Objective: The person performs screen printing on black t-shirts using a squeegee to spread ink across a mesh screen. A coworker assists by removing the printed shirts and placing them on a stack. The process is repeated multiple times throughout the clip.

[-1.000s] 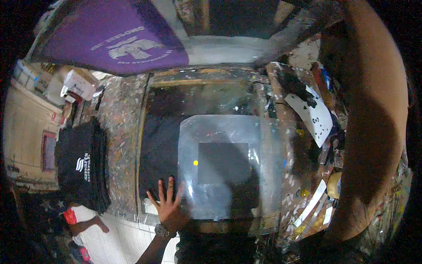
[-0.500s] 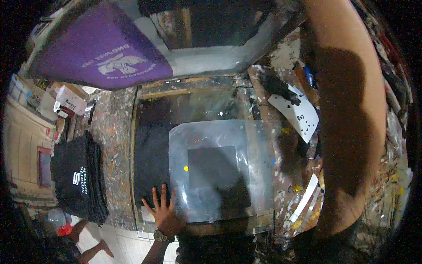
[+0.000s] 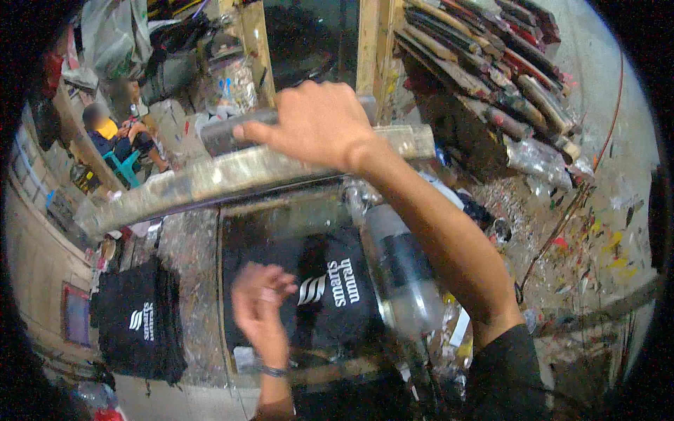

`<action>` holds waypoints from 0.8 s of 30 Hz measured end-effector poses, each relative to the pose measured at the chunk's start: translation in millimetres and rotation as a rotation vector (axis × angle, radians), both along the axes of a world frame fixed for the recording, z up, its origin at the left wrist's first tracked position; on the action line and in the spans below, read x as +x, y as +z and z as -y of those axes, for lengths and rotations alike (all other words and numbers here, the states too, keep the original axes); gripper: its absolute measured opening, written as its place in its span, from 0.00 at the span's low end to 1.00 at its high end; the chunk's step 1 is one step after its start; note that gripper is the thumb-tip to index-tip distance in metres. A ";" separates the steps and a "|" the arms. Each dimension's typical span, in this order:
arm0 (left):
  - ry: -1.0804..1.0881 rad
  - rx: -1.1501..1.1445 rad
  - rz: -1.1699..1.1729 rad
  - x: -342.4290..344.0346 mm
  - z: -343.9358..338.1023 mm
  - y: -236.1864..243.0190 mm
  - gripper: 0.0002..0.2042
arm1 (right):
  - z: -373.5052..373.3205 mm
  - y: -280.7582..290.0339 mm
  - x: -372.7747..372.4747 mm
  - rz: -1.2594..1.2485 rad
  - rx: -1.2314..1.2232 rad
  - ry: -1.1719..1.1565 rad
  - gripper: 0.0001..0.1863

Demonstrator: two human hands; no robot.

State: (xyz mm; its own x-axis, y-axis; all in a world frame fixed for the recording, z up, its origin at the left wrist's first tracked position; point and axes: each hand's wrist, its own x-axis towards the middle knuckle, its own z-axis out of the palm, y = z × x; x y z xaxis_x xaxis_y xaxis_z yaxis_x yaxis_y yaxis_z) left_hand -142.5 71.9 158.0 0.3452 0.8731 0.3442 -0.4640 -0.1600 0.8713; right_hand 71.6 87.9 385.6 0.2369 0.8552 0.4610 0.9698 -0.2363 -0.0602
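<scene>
Currently, one right hand (image 3: 316,126) is gripping one dark bar (image 3: 217,136) above one raised pale frame (image 3: 210,172). One blurred left hand (image 3: 261,295) is hovering empty, fingers loosely bent, over one white-printed black cloth (image 3: 354,316) lying centrally. One cloth stack (image 3: 137,344) is lying leftward; one person (image 3: 116,133) is sitting beyond.

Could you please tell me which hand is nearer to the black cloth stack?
Left. The left hand is to the right of the stack, with a strip of bench between them; the right hand is farther off, up on the grey bar.
</scene>
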 end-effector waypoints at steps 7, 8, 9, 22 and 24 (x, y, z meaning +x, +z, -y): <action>0.166 -0.427 -0.146 -121.9 1.5 -35.0 0.23 | 127.6 -204.0 -98.9 0.121 0.265 0.066 0.31; 0.163 -0.519 -0.242 -136.7 4.3 -67.2 0.26 | 142.0 -234.3 -111.8 0.028 0.171 0.062 0.30; 0.257 -0.586 -0.270 -139.2 11.6 -90.0 0.29 | 149.0 -255.7 -122.5 -0.040 0.132 0.076 0.30; 0.217 -0.550 -0.684 -155.4 21.8 -148.5 0.25 | 167.8 -315.4 -142.3 -0.234 -0.117 0.020 0.31; 0.184 -0.558 -0.672 -156.9 19.9 -146.1 0.23 | 165.2 -314.3 -142.6 -0.241 -0.122 0.024 0.31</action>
State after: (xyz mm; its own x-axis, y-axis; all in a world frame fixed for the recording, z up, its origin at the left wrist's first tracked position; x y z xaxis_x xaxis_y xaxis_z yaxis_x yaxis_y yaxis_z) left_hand -299.4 52.0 12.0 0.1589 0.9146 -0.3718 0.1642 0.3469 0.9234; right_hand -71.0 -77.3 71.3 0.3061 0.9076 0.2872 0.9364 -0.2326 -0.2629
